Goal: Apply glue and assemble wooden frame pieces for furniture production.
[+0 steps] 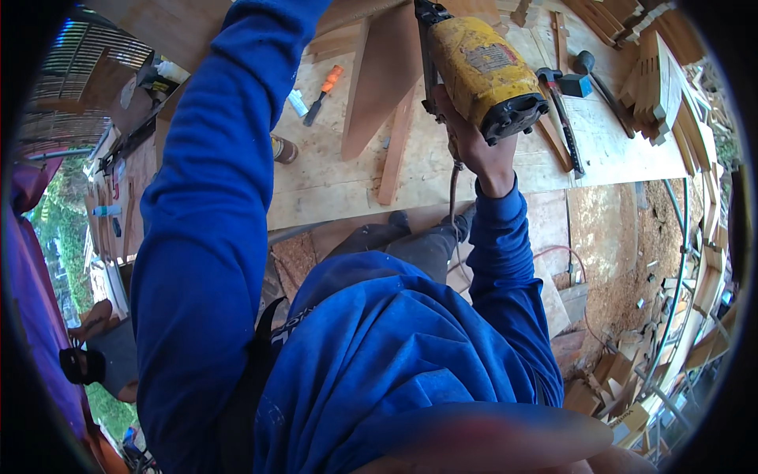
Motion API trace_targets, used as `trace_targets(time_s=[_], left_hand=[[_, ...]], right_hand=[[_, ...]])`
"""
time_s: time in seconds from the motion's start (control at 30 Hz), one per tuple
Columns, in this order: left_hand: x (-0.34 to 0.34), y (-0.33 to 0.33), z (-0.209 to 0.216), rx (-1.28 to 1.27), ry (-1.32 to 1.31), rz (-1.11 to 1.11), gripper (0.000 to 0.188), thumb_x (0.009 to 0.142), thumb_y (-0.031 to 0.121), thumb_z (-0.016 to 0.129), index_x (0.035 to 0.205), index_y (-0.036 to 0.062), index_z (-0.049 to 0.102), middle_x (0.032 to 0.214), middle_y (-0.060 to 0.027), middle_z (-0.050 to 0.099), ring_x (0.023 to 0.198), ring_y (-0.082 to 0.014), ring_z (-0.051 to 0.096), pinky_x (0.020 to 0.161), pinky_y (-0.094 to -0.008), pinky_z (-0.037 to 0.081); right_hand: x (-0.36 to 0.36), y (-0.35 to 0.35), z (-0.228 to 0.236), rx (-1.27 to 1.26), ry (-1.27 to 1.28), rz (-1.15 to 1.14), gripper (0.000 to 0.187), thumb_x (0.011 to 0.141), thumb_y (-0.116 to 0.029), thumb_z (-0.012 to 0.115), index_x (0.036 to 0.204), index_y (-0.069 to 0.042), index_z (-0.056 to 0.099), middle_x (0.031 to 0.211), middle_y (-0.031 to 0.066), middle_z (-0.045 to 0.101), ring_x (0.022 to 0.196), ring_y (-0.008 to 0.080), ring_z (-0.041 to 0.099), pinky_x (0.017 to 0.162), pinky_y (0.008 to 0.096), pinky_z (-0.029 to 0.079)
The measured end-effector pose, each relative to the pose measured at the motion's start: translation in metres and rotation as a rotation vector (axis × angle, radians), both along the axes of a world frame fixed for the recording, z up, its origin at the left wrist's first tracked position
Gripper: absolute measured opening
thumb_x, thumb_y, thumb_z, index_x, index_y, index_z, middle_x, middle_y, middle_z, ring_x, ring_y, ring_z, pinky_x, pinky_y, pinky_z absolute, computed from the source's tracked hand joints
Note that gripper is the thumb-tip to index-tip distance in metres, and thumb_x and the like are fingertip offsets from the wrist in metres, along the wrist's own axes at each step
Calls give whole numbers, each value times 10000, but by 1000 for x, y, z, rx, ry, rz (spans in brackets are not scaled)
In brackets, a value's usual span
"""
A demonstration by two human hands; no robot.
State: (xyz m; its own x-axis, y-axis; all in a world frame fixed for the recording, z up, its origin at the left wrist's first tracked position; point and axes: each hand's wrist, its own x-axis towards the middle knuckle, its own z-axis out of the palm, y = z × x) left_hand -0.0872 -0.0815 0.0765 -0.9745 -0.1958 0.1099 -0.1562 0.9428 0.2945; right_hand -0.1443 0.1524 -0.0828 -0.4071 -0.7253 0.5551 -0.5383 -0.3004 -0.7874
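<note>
Two blue sleeves stretch over the pale wooden table (316, 189), and it's the right hand (483, 154) in the action, wrapped firmly around the grip of a yellow nail gun (482, 67) at the upper centre of the frame! Its black end cap faces the wearer, and a thin hose (453, 189) drops from beneath the grip over the table's edge. The left arm (213, 182) runs right up through the top edge, its hand beyond view, so whether that one grips anything, one cannot tell.

Just left of the tool, a broad brown board (383, 87) slants down, with a narrow wood strip (396, 150) beside it. Farther left lies an orange-handled tool (324, 93); over on the right, a hammer (562, 122), a blue block (575, 85) and a dark-headed mallet (606, 93), then stacked wooden pieces (654, 87) at the upper right. Down at the far left, another person's leg (114, 355) shows!
</note>
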Motion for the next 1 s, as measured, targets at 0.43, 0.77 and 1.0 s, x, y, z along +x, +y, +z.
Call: trace_targets(time_s=[0.43, 0.77, 1.0], left_hand=[[1, 10, 1, -48, -15, 75, 626, 875, 425, 679, 1273, -52, 612, 1252, -279, 649, 1180, -405, 612, 1015, -430, 466], [0, 11, 4, -95, -39, 20, 614, 855, 444, 678, 1222, -47, 654, 1224, -277, 661, 1167, -410, 617, 1006, -434, 476], [-2, 9, 0, -80, -40, 31, 638, 857, 459, 672, 1232, -57, 644, 1243, -283, 654, 1185, -404, 612, 1017, -429, 472]], right_hand=[[0, -2, -2, 53, 122, -16, 344, 918, -171, 771, 1210, -9, 689, 1041, 99, 744, 898, 213, 726, 778, 336, 574], [5, 9, -15, 20, 84, -103, 241, 925, -128, 758, 1120, -14, 673, 829, 55, 688, 651, 148, 649, 586, 288, 500], [-8, -7, -18, -2, 44, -131, 267, 912, -157, 781, 1110, -14, 673, 803, 29, 684, 669, 151, 646, 601, 281, 499]])
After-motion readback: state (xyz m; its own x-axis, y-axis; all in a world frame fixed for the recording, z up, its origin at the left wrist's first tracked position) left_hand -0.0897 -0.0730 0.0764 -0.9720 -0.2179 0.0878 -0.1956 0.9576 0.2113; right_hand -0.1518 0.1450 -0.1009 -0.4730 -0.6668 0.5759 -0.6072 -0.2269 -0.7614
